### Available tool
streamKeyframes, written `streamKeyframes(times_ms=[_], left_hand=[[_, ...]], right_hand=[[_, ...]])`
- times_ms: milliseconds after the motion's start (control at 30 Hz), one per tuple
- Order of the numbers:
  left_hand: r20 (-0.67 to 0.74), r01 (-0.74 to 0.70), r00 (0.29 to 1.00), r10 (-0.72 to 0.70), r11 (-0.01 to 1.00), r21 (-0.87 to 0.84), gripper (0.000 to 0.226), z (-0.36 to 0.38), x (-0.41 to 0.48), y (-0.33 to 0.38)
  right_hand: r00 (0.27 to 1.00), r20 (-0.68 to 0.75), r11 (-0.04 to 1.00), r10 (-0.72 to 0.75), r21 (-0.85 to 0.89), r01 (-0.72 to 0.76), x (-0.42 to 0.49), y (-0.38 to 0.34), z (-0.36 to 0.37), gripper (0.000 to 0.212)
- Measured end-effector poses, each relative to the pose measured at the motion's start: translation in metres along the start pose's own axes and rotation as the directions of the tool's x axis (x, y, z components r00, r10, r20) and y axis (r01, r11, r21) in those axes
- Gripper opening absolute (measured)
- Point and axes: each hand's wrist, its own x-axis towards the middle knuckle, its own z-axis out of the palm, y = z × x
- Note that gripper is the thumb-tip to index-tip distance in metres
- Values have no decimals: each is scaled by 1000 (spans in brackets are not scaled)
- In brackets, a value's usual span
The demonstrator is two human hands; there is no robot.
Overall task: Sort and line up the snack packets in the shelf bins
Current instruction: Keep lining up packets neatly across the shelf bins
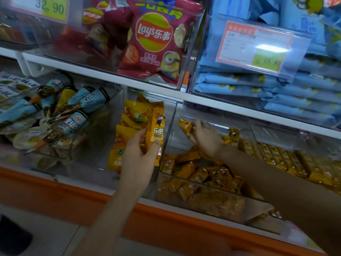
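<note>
Lower shelf, far left: blue-and-brown cone packets (60, 108) in a loose heap, tips pointing all ways.

Middle bin (103, 130): yellow packets (127, 126) stacked against one another at its right half. The left hand (140, 154) is here, fingers (156, 145) curled round a tall orange packet (156, 130) with a cartoon figure on it. It is held upright, just beside the clear wall on the bin's right side and touching the yellow stack.

Right bin (175, 137): small orange packets (206, 172) jumbled across the front and middle. The right hand (204, 137) hovers over the back of the bin, fingers (195, 124) pinching one small packet (185, 126) of the same kind, tilted, above the pile.

Further right: similar packets (287, 159) stand in neat rows (print too blurred to read).

Upper shelf: a red Lay's bag (153, 43) upright in a clear bin; to its right, flat blue packets (258, 85) stacked behind a price tag (258, 45) marked 15.90.
</note>
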Motion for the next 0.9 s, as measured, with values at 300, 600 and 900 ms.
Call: streamKeyframes(times_ms=[300, 600, 900], left_hand=[[-39, -38, 998, 41, 996, 76, 31, 21, 5, -17], [-70, -89, 993, 96, 991, 100, 35, 24, 11, -22], [-69, -139, 986, 151, 979, 150, 35, 29, 22, -24]], right_hand=[[989, 146, 873, -33, 486, -43, -24, -14, 0, 44], [963, 271, 871, 0, 474, -134, -30, 4, 3, 42], [927, 284, 842, 245, 412, -349, -8, 10, 1, 33]])
